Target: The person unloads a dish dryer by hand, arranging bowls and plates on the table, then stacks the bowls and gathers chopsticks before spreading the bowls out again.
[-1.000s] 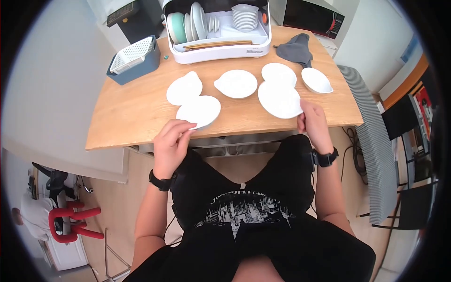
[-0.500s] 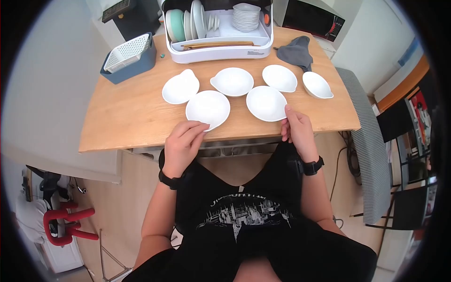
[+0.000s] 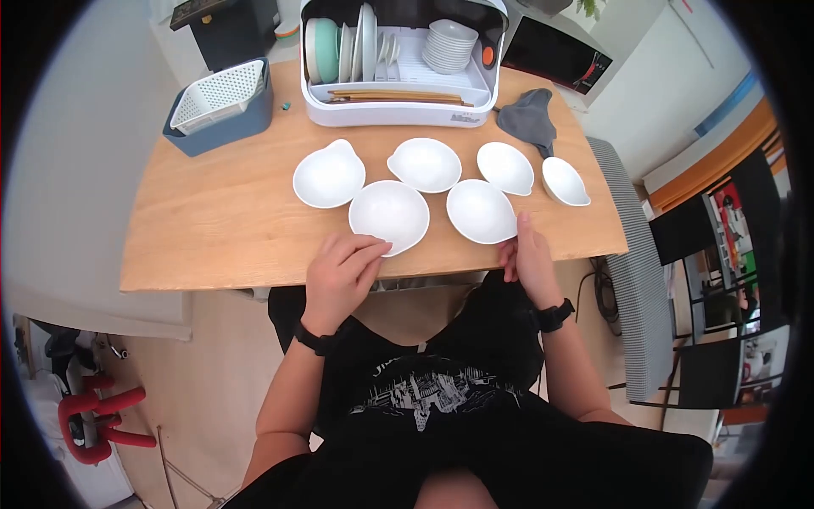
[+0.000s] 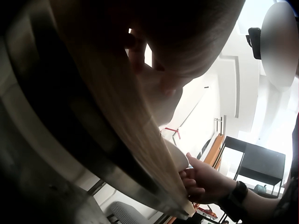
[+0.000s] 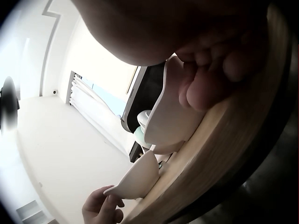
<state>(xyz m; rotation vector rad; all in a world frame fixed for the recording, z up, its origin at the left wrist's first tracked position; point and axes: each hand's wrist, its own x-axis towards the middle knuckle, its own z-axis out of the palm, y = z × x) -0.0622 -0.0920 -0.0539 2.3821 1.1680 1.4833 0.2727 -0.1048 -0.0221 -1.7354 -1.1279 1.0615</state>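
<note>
Far left on the tabletop, at 10 o'clock (12 o'clock pointing away from the person): blue basket, with a white basket nested inside. Next, the first bowl, white, its spout toward 1 o'clock. The left hand lies at about 6 o'clock of it, its grip closed in a pinch, thumb and fingers on the spout of the second bowl; that spout faces 6 o'clock. At 12 o'clock stands the rack, holding plates and, right of them, a bowl stack. The third bowl sits at 1 o'clock of the second, spout toward 9. The fourth bowl follows at 4 o'clock of the third, and the fifth bowl at 1 o'clock of the fourth. The right hand has its grip closed on the fourth bowl's spout, thumb at the rim, other fingers curled below. Rightmost is the sixth bowl, with a grey cloth at its 11 o'clock and a microwave beyond.
</note>
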